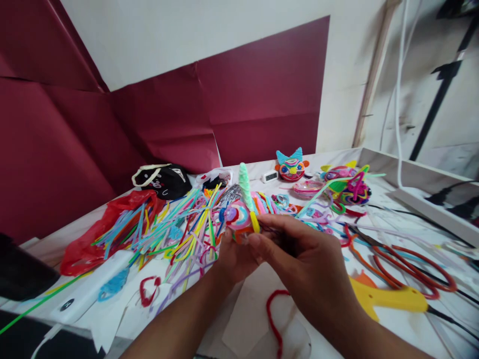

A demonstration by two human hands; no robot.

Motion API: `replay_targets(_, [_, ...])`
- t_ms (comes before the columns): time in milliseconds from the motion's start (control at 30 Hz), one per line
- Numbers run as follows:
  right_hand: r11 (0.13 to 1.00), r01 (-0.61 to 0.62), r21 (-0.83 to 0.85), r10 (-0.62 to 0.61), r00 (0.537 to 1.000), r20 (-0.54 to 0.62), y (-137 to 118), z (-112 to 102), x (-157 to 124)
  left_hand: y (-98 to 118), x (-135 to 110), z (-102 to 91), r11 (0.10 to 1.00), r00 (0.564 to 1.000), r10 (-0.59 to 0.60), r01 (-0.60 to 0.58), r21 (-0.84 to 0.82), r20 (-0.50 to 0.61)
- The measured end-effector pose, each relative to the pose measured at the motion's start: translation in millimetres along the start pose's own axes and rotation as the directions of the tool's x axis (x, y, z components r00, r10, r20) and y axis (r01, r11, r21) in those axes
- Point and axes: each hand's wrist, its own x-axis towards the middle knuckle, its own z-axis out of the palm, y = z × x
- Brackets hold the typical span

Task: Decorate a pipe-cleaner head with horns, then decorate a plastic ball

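Note:
Over the middle of the table, my left hand [234, 259] holds a colourful pipe-cleaner figure [239, 217] from below; its fingers are partly hidden behind it. A mint-green pointed piece [244, 184] stands up from the figure, and striped pink, yellow and blue coils show behind. My right hand [310, 259] is closed at the figure's right side, thumb and forefinger pinching at a short yellow pipe-cleaner piece [255, 222]. The other right fingers are curled and partly out of sight. Below the hands lies a red pipe cleaner [275, 319].
Loose pipe cleaners [187, 224] spread to the left beside a red plastic bag [86, 249]. Scissors [407, 264] and a yellow glue gun [392, 299] with a cord lie at right. Finished figures [292, 167], a small digital clock [270, 176] and a black pouch [168, 182] stand behind.

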Motion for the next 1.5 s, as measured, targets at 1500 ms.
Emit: replay_targets(1500, [0.995,-0.019,-0.101,0.001,0.986,-0.169,10,1,15,-6,5,17.2,0.965,0.955,0.26,-0.253,0.063,-0.144])
